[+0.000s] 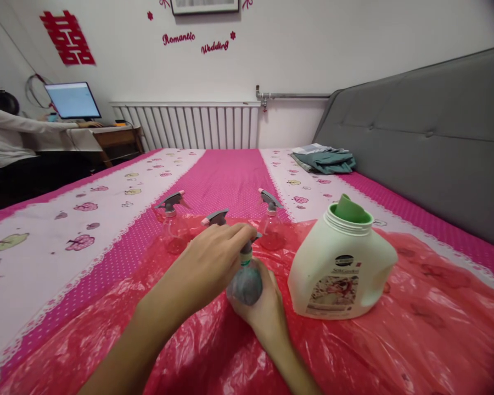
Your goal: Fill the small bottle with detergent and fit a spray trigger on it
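A clear spray bottle point(247, 284) with a grey trigger head is between my hands, above the red plastic sheet point(206, 345). My right hand point(267, 299) wraps round its round body. My left hand point(220, 252) closes over its grey head from above and covers most of it. Just behind stand two more clear spray bottles, one at the left point(175, 233) and one at the right point(272, 230), with grey and pink heads. Another grey spray head point(217, 217) shows above my left hand; what is below it is hidden. To the right stands a large cream detergent jug point(333, 274).
A green cup point(349, 209) sits in the jug's mouth. Folded clothes point(325, 159) lie on the pink bedspread point(230, 170) beside a grey headboard point(428, 115). Along the wall runs a radiator point(189, 126). At the left a person point(8, 137) sits at a monitor point(73, 100).
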The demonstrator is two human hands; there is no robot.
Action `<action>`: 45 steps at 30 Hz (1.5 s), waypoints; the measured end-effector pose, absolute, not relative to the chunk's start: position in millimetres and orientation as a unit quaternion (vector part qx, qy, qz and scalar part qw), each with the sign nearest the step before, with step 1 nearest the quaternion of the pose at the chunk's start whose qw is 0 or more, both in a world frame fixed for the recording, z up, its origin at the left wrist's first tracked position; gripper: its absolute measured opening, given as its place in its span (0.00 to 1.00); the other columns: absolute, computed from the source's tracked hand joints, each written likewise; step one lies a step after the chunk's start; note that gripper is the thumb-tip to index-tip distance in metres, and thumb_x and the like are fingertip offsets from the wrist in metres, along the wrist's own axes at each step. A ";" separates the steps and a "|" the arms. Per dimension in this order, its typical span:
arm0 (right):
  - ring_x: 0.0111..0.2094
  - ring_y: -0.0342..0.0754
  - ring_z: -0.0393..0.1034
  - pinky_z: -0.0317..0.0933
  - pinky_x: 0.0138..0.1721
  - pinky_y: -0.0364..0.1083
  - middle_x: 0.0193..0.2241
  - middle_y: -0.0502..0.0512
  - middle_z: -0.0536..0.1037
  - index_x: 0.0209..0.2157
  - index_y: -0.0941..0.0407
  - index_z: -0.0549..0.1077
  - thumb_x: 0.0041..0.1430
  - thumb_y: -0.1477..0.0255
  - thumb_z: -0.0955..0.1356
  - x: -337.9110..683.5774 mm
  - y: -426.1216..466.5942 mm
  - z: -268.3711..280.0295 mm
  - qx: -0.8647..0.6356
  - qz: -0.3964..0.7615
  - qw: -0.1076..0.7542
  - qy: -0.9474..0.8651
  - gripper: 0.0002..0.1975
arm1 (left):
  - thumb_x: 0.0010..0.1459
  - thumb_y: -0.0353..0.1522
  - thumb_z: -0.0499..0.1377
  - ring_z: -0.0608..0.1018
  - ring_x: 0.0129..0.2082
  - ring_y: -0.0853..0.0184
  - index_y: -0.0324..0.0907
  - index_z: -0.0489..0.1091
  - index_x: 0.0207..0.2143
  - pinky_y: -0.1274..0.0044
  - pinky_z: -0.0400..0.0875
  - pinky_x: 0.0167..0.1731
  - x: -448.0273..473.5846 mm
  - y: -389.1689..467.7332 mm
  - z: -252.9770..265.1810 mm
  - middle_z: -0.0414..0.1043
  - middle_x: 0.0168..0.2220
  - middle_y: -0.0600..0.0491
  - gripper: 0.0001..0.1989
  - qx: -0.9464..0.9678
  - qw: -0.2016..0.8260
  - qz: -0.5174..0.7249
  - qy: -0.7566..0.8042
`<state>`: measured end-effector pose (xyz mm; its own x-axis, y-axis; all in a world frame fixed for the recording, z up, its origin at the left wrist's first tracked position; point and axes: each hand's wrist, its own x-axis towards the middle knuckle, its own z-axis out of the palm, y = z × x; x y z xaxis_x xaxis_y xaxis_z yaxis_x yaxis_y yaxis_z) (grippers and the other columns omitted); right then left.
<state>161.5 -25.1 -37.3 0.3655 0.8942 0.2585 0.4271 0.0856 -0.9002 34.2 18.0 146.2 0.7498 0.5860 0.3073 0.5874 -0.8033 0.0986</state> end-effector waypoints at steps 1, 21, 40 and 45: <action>0.47 0.56 0.77 0.74 0.44 0.50 0.52 0.63 0.75 0.66 0.54 0.68 0.52 0.54 0.75 161.4 -26.3 -38.2 -0.640 0.218 0.525 -0.516 0.42 | 0.58 0.16 0.48 0.78 0.38 0.60 0.44 0.69 0.42 0.70 0.68 0.36 33.7 17.0 145.9 0.78 0.39 0.52 0.19 -0.936 0.004 -0.165 -0.310; 0.49 0.59 0.75 0.72 0.47 0.53 0.52 0.59 0.74 0.64 0.51 0.69 0.49 0.60 0.76 157.5 -53.3 -50.5 -0.677 0.178 0.492 -0.517 0.40 | 0.75 0.27 0.54 0.85 0.41 0.59 0.46 0.74 0.54 0.67 0.73 0.40 24.5 15.3 99.0 0.85 0.49 0.50 0.12 -0.926 0.041 -0.282 -0.247; 0.68 0.54 0.63 0.58 0.71 0.56 0.65 0.62 0.69 0.65 0.57 0.70 0.68 0.52 0.67 170.3 -46.5 -8.5 -0.535 0.323 0.643 -0.442 0.32 | 0.75 0.27 0.54 0.82 0.43 0.62 0.47 0.76 0.55 0.69 0.70 0.43 19.6 22.1 92.8 0.85 0.50 0.51 0.14 -0.936 -0.005 -0.271 -0.225; 0.51 0.54 0.76 0.72 0.55 0.51 0.51 0.62 0.80 0.51 0.58 0.78 0.63 0.48 0.71 173.0 -27.3 9.5 -0.436 0.442 0.641 -0.452 0.29 | 0.75 0.26 0.52 0.80 0.49 0.59 0.47 0.76 0.54 0.66 0.72 0.47 23.7 24.2 89.3 0.84 0.53 0.50 0.16 -0.934 -0.016 -0.286 -0.216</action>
